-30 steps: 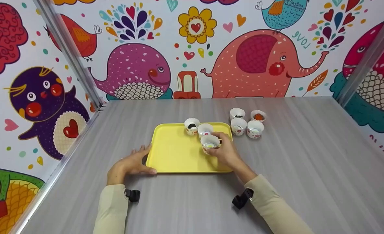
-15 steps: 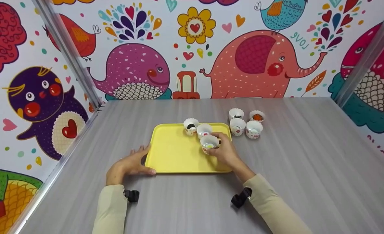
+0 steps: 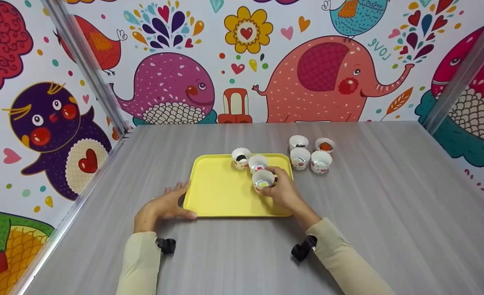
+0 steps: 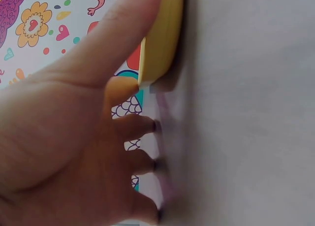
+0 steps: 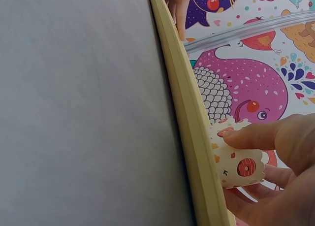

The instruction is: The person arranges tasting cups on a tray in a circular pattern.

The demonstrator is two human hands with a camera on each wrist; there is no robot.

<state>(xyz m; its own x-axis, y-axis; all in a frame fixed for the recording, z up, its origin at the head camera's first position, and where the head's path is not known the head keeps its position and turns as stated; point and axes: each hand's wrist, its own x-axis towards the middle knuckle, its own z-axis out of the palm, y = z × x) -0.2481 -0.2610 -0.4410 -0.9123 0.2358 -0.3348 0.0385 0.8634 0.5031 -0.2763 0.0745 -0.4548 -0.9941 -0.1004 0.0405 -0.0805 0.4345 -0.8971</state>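
Observation:
The right hand (image 3: 285, 191) grips a white patterned paper cup (image 3: 263, 180) with something yellow-green inside, at the right part of a yellow tray (image 3: 217, 188). In the right wrist view its thumb lies on the side of the cup (image 5: 238, 162), behind the tray's rim (image 5: 189, 127). Two more cups stand behind the held one: one with a pink-red item (image 3: 258, 164), one with a dark item (image 3: 241, 159). The left hand (image 3: 164, 207) rests at the tray's left front corner, thumb on the rim, fingers spread; the left wrist view shows this hand (image 4: 83, 137) against the tray's edge (image 4: 160, 44).
Behind and right of the tray, on the grey table (image 3: 234, 254), stand four cups in a cluster, one with orange contents (image 3: 325, 146), another at the front right (image 3: 320, 162). Printed panels (image 3: 176, 82) with metal posts stand at the back and sides.

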